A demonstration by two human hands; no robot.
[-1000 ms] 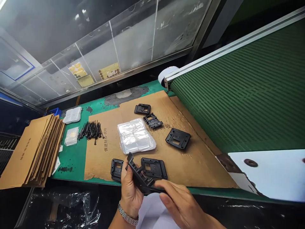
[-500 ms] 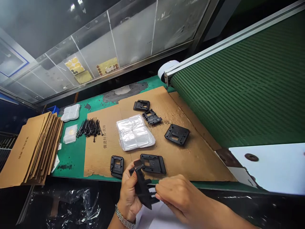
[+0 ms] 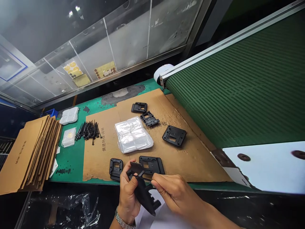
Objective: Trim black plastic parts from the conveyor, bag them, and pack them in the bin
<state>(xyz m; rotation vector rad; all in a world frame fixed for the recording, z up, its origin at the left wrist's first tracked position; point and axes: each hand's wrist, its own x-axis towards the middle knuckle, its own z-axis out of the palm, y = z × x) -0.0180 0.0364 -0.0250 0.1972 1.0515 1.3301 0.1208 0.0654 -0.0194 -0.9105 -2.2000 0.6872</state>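
Note:
My left hand (image 3: 128,194) is wrapped round a black plastic bracket (image 3: 145,194), held tilted just off the table's front edge. It has a flat plate at its upper end and short round posts on its right side. My right hand (image 3: 172,190) is closed in a pinch at the bracket's right side. Between its fingertips is a thin dark strip (image 3: 148,179) that reaches into the bracket; its far end is hidden. Behind my hands lie two black plastic plates with square openings, a larger plate (image 3: 152,165) and a smaller plate (image 3: 116,168).
On the cardboard sheet (image 3: 190,165) lie a stack of clear bags (image 3: 133,135) and further black plates (image 3: 174,135). Left of them are a pile of thin black pieces (image 3: 88,130), small bag stacks (image 3: 69,137) and folded cartons (image 3: 30,152). A green conveyor belt (image 3: 238,86) slopes along the right.
My right hand has shifted slightly up and left, from the bracket's posts toward its upper part. The bracket has turned a little in my left hand. The whole view has shifted slightly.

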